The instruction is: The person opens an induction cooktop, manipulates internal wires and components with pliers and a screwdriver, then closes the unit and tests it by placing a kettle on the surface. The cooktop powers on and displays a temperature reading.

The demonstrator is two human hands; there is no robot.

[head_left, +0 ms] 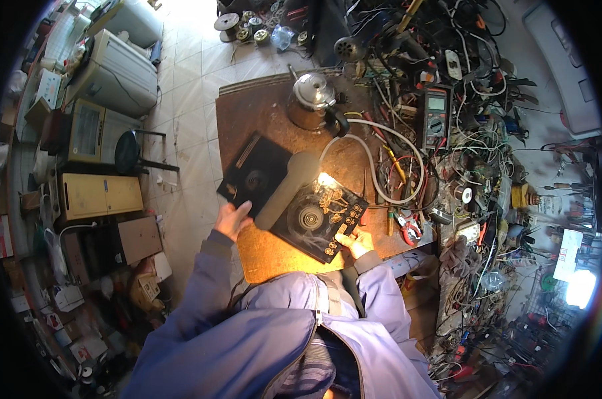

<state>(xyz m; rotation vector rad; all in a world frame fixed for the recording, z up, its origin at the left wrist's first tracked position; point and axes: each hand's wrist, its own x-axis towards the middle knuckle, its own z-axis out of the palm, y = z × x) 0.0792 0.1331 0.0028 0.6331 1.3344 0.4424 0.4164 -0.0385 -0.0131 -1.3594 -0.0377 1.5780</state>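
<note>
Brown bench (251,110): L hand (231,222) grips blk panel (251,171) ahead, R hand (358,243) pinches cooktop (300,233) to L.

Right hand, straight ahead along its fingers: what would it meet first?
First would likely be the black panel with the ringed pattern, which the right hand appears to hold by its edge; exact depth is hard to judge.

In view are one left hand (232,221), one right hand (358,242), two black panels (251,163), one metal kettle (307,110), one multimeter (437,118), one black stool (127,151) and one brown table (254,110).
</note>
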